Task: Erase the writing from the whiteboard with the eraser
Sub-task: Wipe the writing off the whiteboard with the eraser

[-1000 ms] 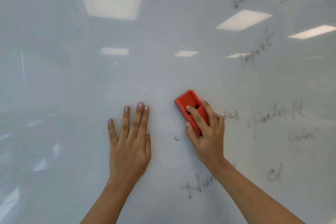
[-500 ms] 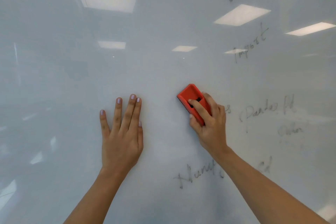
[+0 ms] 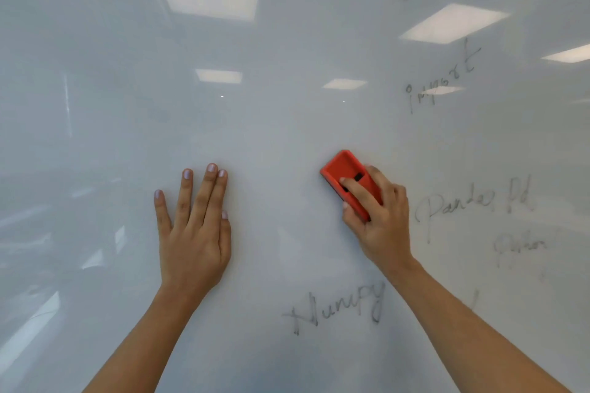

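Fingers [image 3: 359, 193] of the right hand [image 3: 380, 220] wrap the red eraser [image 3: 346, 174], pressed tilted against the whiteboard [image 3: 287, 137] at centre-right — faint writing [image 3: 338, 309] lies below and to its right. Well apart, the left hand [image 3: 194, 233] lies flat on the board, fingers straight, holding nothing.

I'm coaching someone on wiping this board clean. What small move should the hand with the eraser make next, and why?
Probably slide the red plastic eraser, gripped in the right hand, rightward over the faint "Panda" writing beside it. That word lies nearest, while the glossy whiteboard left of the eraser looks clean. The left hand rests flat as a brace.
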The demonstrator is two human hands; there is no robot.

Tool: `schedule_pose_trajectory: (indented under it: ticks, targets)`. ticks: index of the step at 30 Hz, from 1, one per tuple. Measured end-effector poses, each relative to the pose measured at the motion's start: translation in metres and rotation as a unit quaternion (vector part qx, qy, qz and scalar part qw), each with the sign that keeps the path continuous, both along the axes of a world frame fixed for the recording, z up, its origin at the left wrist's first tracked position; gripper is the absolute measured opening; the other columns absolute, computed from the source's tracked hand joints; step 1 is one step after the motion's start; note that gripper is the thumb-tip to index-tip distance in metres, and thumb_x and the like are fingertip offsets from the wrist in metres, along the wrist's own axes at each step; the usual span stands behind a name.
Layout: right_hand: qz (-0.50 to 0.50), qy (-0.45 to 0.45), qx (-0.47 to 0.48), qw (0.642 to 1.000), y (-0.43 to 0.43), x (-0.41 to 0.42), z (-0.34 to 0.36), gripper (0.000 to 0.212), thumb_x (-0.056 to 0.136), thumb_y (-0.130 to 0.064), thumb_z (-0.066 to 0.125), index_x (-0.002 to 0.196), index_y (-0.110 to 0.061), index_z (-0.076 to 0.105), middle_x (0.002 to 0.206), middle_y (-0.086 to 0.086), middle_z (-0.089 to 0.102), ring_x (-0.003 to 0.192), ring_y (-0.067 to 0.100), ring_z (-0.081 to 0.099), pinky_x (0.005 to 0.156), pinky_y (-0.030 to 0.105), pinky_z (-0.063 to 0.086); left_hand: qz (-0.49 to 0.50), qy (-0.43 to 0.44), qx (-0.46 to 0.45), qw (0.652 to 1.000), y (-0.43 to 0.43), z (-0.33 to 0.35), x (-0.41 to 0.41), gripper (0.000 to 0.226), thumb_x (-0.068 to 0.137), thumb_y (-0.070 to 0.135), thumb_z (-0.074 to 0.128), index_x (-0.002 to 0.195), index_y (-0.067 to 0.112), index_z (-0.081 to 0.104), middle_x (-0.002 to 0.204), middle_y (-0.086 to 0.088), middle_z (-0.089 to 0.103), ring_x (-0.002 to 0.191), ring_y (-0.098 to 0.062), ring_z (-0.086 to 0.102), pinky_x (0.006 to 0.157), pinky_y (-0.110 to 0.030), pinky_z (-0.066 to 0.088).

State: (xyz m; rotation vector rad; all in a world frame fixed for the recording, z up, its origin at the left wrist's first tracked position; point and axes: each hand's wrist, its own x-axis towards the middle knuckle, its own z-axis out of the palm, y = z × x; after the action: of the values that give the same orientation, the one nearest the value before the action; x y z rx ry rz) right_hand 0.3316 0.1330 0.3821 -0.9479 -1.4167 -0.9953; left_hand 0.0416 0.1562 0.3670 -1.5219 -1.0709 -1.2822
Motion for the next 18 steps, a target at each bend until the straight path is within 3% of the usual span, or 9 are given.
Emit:
schedule_pose_trajectory:
  ticks: [3, 8, 10, 14, 18]
  targets:
    - [0.017, 0.013, 0.008, 1.000, 0.004, -0.021, 0.005, 0.039, 0.087, -0.035, 0.059, 0.126, -0.034, 0.057, 0.143, 0.003, 0.045, 0.096, 0.029, 0.046, 0.087, 0.038, 0.039, -0.010, -0.031, 0.001, 0.999, -0.005, 0.002, 0.017, 0.056, 0.099, 0.021, 0.032, 0.155, 0.015, 0.026, 0.162, 0.000, 0.022, 0.152, -0.024, 0.013, 0.121, -0.057, 0.004]
    - [0.000, -0.190, 0.033, 0.981, 0.002, -0.024, -0.033, 0.034, 0.088, -0.033, 0.063, 0.122, -0.035, 0.063, 0.139, 0.002, 0.052, 0.086, 0.031, 0.053, 0.076, 0.039, 0.049, 0.003, 0.044, 0.011, 0.999, -0.011, 0.017, 0.057, 0.058, 0.098, 0.022, 0.037, 0.154, 0.018, 0.028, 0.162, 0.001, 0.023, 0.152, -0.025, 0.013, 0.120, -0.059, 0.007]
    - [-0.010, -0.208, 0.043, 0.977, 0.001, -0.002, -0.035, 0.032, 0.086, -0.032, 0.064, 0.118, -0.033, 0.068, 0.135, 0.004, 0.057, 0.084, 0.033, 0.058, 0.076, 0.039, 0.051, -0.001, 0.049, 0.007, 0.999, -0.010, 0.022, 0.067, 0.057, 0.098, 0.023, 0.036, 0.155, 0.018, 0.027, 0.162, 0.001, 0.023, 0.152, -0.024, 0.013, 0.120, -0.058, 0.006]
    - [-0.011, -0.075, 0.027, 0.997, 0.001, 0.043, -0.007, 0.038, 0.085, -0.033, 0.062, 0.123, -0.031, 0.059, 0.138, 0.006, 0.049, 0.092, 0.031, 0.053, 0.082, 0.040, 0.044, -0.020, 0.038, -0.015, 0.999, -0.006, 0.031, 0.080, 0.055, 0.100, 0.025, 0.031, 0.155, 0.018, 0.027, 0.162, 0.001, 0.023, 0.152, -0.024, 0.012, 0.121, -0.057, 0.004]
    - [0.007, 0.056, 0.014, 0.998, 0.006, 0.043, 0.028, 0.037, 0.087, -0.034, 0.059, 0.124, -0.028, 0.064, 0.142, 0.005, 0.048, 0.097, 0.027, 0.046, 0.087, 0.037, 0.042, -0.036, 0.033, -0.027, 0.998, -0.003, 0.032, 0.093, 0.055, 0.101, 0.024, 0.030, 0.155, 0.017, 0.025, 0.162, 0.002, 0.022, 0.152, -0.023, 0.012, 0.120, -0.057, 0.002]
